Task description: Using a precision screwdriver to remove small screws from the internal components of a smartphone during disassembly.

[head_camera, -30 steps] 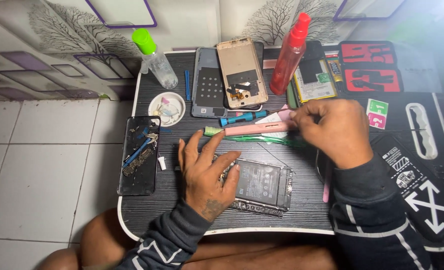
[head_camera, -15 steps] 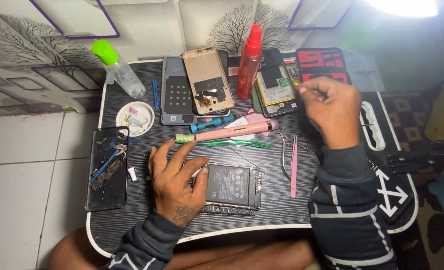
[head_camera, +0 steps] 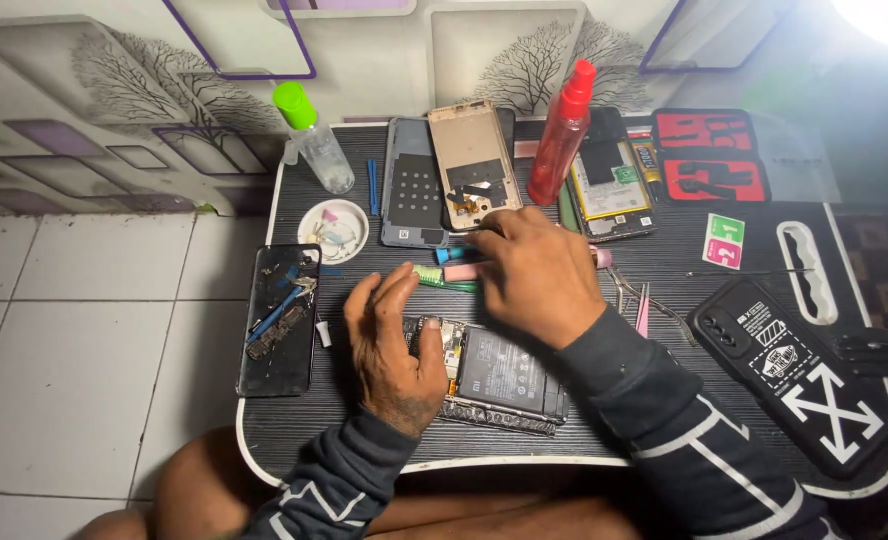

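Note:
My left hand [head_camera: 394,345] lies on the left end of an opened phone [head_camera: 504,375], whose battery and circuit board show, near the front of the black lap table [head_camera: 284,455]. My right hand [head_camera: 534,270] reaches over the phone with its fingers curled above a blue screwdriver [head_camera: 451,254] and a pink tool [head_camera: 464,271]. Its fingertips sit just below a gold phone frame [head_camera: 469,150]. What the fingers hold is hidden.
A green-capped clear bottle [head_camera: 314,140], a red squeeze bottle [head_camera: 562,135], a white dish [head_camera: 333,230] and a grey phone back [head_camera: 409,195] stand at the rear. A black screen with loose parts [head_camera: 281,318] lies left. Tweezers [head_camera: 644,305] and a black phone case [head_camera: 804,375] lie right. Tiled floor [head_camera: 64,350] is left.
My right hand has swung from the table's right side to the left, down over the screwdrivers in the middle. My left hand stays on the opened phone, its fingers drawn closer together.

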